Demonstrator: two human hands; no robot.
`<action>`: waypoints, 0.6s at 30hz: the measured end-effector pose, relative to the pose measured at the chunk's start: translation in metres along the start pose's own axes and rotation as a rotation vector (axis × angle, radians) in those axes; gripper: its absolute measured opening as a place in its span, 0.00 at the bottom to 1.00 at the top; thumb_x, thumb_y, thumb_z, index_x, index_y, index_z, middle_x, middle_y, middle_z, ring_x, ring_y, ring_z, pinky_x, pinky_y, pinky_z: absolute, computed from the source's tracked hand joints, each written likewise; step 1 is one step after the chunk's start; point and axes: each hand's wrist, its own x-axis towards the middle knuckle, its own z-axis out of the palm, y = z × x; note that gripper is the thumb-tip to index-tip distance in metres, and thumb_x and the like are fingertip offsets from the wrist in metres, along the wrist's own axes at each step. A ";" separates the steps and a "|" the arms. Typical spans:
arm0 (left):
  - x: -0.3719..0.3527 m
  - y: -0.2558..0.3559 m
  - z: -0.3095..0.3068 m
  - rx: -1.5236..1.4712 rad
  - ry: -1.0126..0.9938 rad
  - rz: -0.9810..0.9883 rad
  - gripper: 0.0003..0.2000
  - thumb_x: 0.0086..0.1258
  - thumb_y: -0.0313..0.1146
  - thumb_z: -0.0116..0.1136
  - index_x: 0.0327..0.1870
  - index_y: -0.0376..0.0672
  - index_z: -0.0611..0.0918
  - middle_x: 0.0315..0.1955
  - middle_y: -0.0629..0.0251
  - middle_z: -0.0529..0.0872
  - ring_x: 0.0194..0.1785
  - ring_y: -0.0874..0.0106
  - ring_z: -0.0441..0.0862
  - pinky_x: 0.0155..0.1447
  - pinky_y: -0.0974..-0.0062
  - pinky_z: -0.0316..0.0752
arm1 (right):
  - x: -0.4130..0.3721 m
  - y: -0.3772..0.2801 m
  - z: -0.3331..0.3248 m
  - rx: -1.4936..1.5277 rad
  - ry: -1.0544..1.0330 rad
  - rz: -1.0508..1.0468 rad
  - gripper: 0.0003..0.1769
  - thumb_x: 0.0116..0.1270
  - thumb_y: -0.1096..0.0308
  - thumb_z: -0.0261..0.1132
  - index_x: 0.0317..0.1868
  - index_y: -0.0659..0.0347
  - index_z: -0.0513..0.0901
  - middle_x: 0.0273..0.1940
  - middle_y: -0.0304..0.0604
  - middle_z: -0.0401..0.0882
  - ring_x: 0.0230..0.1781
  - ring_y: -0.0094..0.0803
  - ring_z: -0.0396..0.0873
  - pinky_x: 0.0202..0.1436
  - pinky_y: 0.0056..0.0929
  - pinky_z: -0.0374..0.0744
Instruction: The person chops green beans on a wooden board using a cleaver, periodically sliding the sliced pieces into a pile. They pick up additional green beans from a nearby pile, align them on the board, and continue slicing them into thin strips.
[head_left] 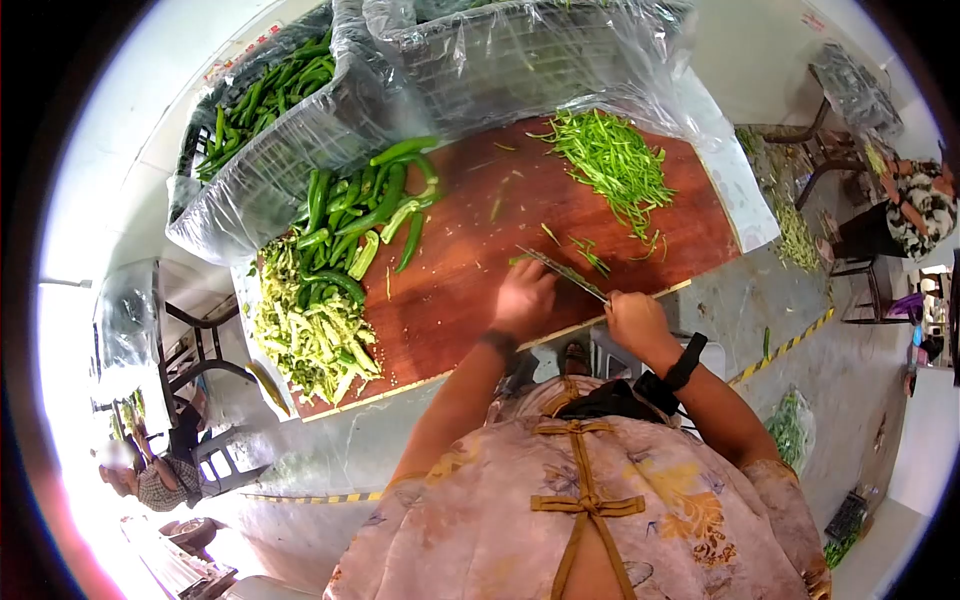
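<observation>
On the red-brown board [470,240], my right hand [638,322] is closed round the handle of a knife [565,270], whose blade points up and left. My left hand [524,297] rests just left of the blade with its fingers bent down; whatever lies under them is hidden. A few cut green strips [590,256] lie right beside the blade. Farther back on the right is a heap of thin green strips [612,165]. Whole green peppers [360,205] are piled at the left, above a heap of pale seedy pepper cores [315,335].
Behind the board stand plastic-lined crates [520,65], the left one holding green peppers [275,90]. A person [915,205] sits at the far right, another [150,475] at the far left. A plastic bag of greens [790,430] lies on the floor at the right.
</observation>
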 end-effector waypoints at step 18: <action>-0.002 -0.004 0.005 0.013 -0.005 0.002 0.08 0.52 0.27 0.54 0.33 0.42 0.82 0.37 0.61 0.77 0.46 0.60 0.73 0.50 0.63 0.72 | 0.016 -0.003 0.009 0.019 -0.056 0.006 0.09 0.59 0.69 0.57 0.27 0.66 0.77 0.25 0.59 0.78 0.29 0.57 0.79 0.33 0.52 0.77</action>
